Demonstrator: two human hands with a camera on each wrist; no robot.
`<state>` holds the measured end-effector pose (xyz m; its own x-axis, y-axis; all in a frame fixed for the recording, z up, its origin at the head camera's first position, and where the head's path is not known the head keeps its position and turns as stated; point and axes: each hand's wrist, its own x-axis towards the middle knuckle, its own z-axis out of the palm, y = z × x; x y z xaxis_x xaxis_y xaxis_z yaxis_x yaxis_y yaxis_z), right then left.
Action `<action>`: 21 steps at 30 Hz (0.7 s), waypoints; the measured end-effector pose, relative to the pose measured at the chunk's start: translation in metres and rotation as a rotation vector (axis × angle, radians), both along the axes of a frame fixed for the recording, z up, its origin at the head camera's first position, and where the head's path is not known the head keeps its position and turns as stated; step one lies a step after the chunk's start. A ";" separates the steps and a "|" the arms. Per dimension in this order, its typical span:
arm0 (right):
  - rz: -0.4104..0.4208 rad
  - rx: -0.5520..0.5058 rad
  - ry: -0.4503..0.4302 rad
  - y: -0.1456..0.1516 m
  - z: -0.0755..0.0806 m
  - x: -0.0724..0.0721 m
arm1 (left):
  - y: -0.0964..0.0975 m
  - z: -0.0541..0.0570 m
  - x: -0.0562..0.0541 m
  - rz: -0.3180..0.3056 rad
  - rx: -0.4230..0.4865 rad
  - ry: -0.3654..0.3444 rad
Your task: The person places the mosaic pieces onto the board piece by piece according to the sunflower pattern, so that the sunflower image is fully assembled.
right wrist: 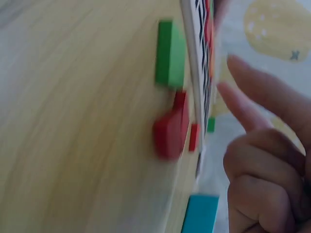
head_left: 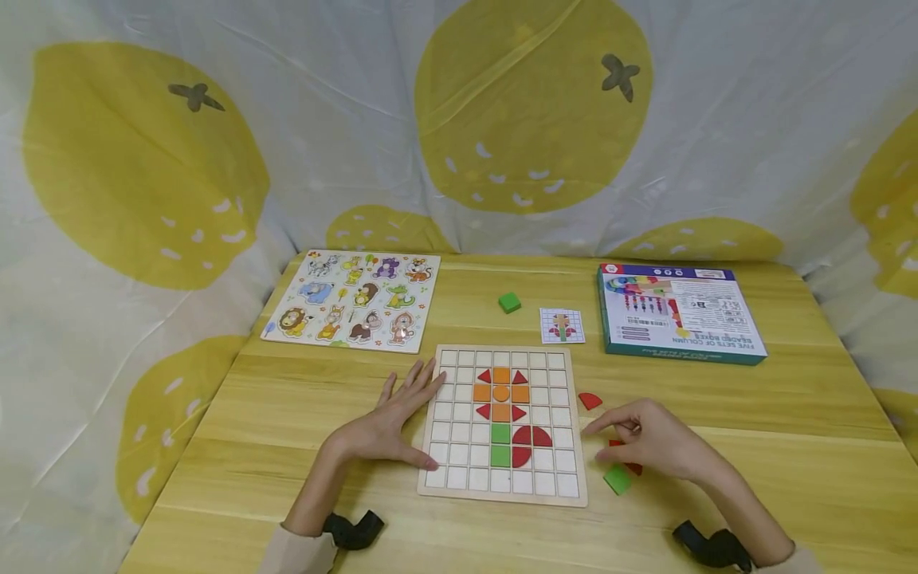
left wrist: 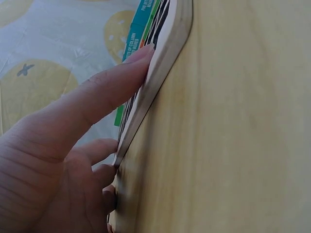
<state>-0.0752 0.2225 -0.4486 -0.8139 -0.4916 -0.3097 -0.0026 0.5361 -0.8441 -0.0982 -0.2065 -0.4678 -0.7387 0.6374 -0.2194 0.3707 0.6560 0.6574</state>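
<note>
A wooden grid board (head_left: 459,477) lies in the middle of the table, bearing orange squares, an orange disc, red triangles, two green squares (head_left: 500,445) and three red quarter-circles (head_left: 543,436). My left hand (head_left: 390,422) rests at its left edge with fingers spread, the thumb (left wrist: 131,68) on the rim. Just right of the board is my right hand (head_left: 649,442), thumb and index finger apart with nothing between them. Below this hand are red pieces (head_left: 634,468), partly hidden by it, and a green square (head_left: 617,479). Another red quarter-circle (head_left: 590,400) lies closer to the board.
Behind the board lie a small pattern card (head_left: 562,326) and a green block (head_left: 510,302). An animal puzzle board (head_left: 351,301) sits at the back left, a flat teal box (head_left: 681,313) at the back right. A lemon-print cloth (head_left: 344,104) hangs behind the table.
</note>
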 end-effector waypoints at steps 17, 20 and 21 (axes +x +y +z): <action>0.085 0.003 -0.015 0.022 -0.014 0.000 | 0.000 0.000 0.001 0.000 0.000 0.004; 0.037 0.034 0.028 0.019 -0.014 -0.003 | -0.001 -0.001 0.001 0.000 0.002 0.005; 0.025 0.038 0.031 0.018 -0.014 -0.003 | -0.001 -0.001 0.000 -0.001 0.002 0.004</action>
